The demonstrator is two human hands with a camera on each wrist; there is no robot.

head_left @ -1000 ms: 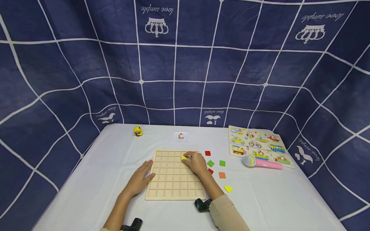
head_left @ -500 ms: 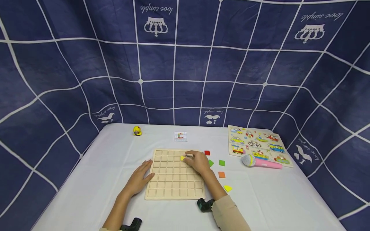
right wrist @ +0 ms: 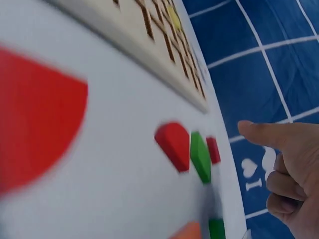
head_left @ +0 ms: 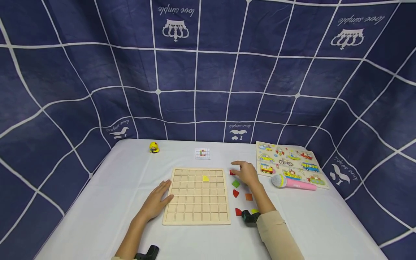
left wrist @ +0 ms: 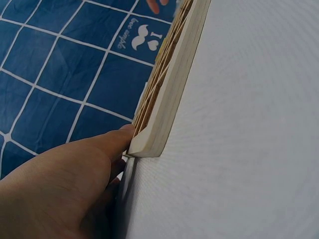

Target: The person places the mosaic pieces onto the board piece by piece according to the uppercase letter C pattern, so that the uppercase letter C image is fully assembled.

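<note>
fingers parted, right hand point(head_left: 247, 174) has left flat yellow tile point(head_left: 206, 178), filling one cell of pale wooden board point(head_left: 197, 208); left hand point(head_left: 155, 203) straight-fingered.

The table point(head_left: 318, 227) is white-covered. Directly on it lie a wooden grid board point(head_left: 196, 200), small card point(head_left: 203, 154), yellow figurine point(head_left: 154, 147), picture puzzle point(head_left: 277, 157) and loose coloured tiles point(head_left: 235, 183). A pink microphone point(head_left: 297, 183) lies along the puzzle's near edge.

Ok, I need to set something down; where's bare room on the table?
Bare cloth lies left of the left hand, and below the pink microphone in the head view, right of the right sleeve. Crowded: the strip right of the grid board, where loose tiles lie by the right hand.
</note>
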